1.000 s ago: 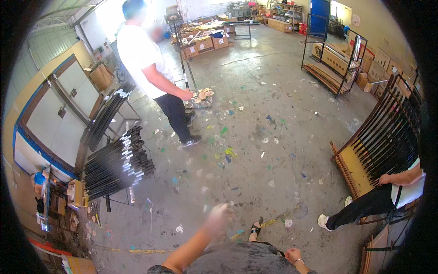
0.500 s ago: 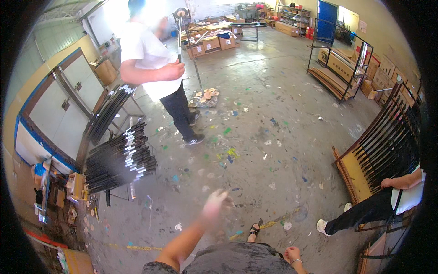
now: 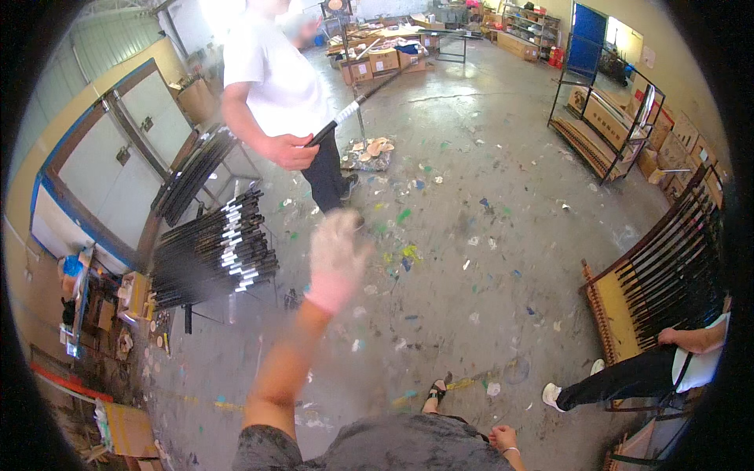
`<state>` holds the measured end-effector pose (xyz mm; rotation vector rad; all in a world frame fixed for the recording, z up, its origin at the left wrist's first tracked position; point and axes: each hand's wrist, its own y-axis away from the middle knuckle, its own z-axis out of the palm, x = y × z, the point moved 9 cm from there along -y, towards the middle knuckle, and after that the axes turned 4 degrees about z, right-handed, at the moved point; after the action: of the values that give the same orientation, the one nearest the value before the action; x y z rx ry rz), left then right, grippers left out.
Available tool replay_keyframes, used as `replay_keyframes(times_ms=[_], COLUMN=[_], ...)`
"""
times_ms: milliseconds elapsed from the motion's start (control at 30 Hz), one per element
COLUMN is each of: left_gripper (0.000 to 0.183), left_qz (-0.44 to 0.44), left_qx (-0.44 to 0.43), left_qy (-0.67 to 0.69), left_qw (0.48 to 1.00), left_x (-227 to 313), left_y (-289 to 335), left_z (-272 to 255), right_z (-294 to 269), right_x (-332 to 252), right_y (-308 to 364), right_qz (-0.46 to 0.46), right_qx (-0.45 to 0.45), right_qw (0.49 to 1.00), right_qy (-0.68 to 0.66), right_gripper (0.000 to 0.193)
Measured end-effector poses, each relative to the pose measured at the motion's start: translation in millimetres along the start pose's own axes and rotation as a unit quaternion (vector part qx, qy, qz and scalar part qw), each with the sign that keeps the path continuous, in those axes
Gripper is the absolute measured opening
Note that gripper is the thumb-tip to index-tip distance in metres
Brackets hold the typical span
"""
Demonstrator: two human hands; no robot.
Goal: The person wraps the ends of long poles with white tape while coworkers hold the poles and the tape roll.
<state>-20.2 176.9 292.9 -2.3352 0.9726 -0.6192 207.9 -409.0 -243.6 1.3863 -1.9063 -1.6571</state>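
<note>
My left hand (image 3: 338, 259), in a pale glove with a pink cuff, is raised ahead of me with its fingers stretched out and apart. Motion blurs it, and I see nothing in its grasp. Low down by my dark shirt, my bare right hand (image 3: 503, 438) has a bracelet at its wrist; the fingers are loosely curled, with no object showing. Beyond my left hand, a person in a white shirt grips a long black rod (image 3: 344, 116) with a white band. The rod slants up and away to the right, apart from my glove.
At left, a rack holds a stack of black rods (image 3: 212, 259) with white bands, and more rods (image 3: 192, 173) lie behind it. A slanted rack (image 3: 609, 314) of dark rods stands at right beside another person. Scraps litter the concrete floor (image 3: 471, 314).
My left hand has risen and reached farther forward. The person ahead has lowered the rod from near upright to a rightward slant. My right hand stays low at my side.
</note>
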Motion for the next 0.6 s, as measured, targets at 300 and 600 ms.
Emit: replay_keyframes(times_ms=[300, 600], left_gripper=[0.049, 0.035], left_qz=[-0.085, -0.032], left_qx=[-0.348, -0.378], left_qy=[-0.265, 0.048], left_qw=[0.895, 0.924], left_x=[-146.3, -113.0], left_y=[-118.5, -131.8], left_z=[47.3, 94.6], right_z=[-9.0, -1.5], right_x=[-10.7, -11.8], right_y=[2.5, -3.1], right_qz=[-0.076, -0.141], right_qx=[-0.007, 0.023], right_qw=[0.997, 0.989], right_qy=[-0.02, 0.027], right_gripper=[0.016, 0.013])
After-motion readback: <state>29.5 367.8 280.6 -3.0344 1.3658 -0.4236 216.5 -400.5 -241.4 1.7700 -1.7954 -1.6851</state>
